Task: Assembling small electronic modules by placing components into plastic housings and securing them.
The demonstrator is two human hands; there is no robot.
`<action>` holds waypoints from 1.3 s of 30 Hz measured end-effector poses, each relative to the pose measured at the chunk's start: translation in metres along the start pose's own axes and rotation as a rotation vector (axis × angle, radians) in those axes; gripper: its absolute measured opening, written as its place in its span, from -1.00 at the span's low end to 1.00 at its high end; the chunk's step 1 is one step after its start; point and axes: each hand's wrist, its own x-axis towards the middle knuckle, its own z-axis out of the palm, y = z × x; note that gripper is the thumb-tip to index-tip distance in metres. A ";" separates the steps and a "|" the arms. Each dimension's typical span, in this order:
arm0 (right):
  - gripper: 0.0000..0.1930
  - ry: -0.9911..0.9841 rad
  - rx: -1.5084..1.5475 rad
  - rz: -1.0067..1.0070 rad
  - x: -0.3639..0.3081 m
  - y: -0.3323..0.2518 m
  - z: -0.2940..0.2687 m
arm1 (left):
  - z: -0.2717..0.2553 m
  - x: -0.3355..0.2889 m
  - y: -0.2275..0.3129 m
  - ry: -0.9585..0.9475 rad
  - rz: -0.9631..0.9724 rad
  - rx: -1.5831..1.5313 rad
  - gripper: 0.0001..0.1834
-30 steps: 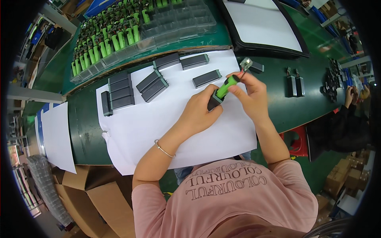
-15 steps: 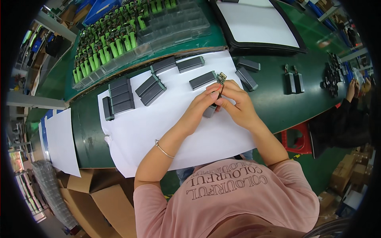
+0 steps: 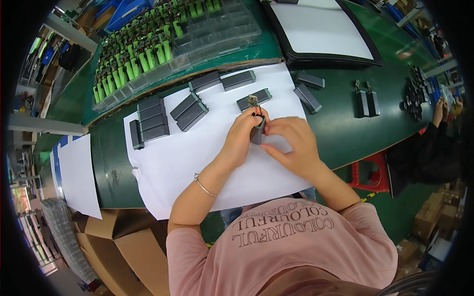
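Over the white paper sheet (image 3: 217, 163), my left hand (image 3: 238, 137) grips a dark grey rectangular case (image 3: 256, 136), held tilted, its rim end away from me. A small circuit board (image 3: 253, 100) with metallic parts stands out past that rim, with a bit of red wire below it. My left thumb lies at the mouth of the case. On the other side, my right hand (image 3: 295, 145) has its fingertips against or close beside the case, thumb spread apart from them. Just beyond lies another grey case (image 3: 254, 99) with a green end. What is inside the held case is hidden.
Several similar grey cases (image 3: 153, 118) lie left and at the back of the paper. A clear divided tray (image 3: 222, 37) holds green cells. A black-rimmed tray (image 3: 321, 61) stands behind. Two cases with boards (image 3: 367, 102) and a dark pile (image 3: 414, 98) are to the right.
The held case and board have moved left and toward upright. My right hand's thumb and fingers have spread from their pinch near the wires; my left hand keeps its grip.
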 end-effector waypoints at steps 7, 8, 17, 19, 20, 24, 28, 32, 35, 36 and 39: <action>-0.64 0.043 -0.080 0.118 -0.007 0.000 0.007 | 0.003 0.002 -0.032 -0.099 0.107 0.256 -0.23; -0.66 0.063 -0.054 0.167 -0.011 0.003 0.003 | 0.008 0.002 -0.030 -0.103 0.109 0.257 -0.23; -0.78 0.232 -0.482 0.472 -0.011 0.083 -0.099 | -0.003 0.022 0.007 0.231 0.654 1.358 -0.39; -0.78 0.132 -0.695 0.499 -0.022 0.112 -0.114 | -0.017 0.028 -0.006 0.260 0.645 1.507 -0.57; -0.78 0.091 -0.775 0.495 -0.025 0.121 -0.117 | -0.018 0.028 -0.006 0.289 0.655 1.508 -0.57; -0.78 0.116 -0.925 0.386 -0.004 0.116 -0.113 | -0.018 0.023 -0.006 0.254 0.565 1.523 -0.70; -0.80 0.232 -0.484 0.077 0.094 0.097 -0.071 | -0.014 0.013 -0.002 0.189 0.593 1.503 -0.65; -0.69 0.030 -0.374 -0.161 0.245 0.118 0.024 | -0.019 0.007 0.000 0.158 0.584 1.495 -0.70; -0.61 -0.044 -0.559 0.132 0.323 0.178 0.079 | -0.011 0.013 0.004 0.139 0.602 1.383 -0.74; -0.61 -0.034 -0.550 0.119 0.334 0.177 0.092 | -0.011 0.011 0.003 0.149 0.607 1.397 -0.74; -0.63 -0.032 -0.510 0.349 0.350 0.182 0.120 | -0.011 0.009 -0.004 0.193 0.576 1.334 -0.70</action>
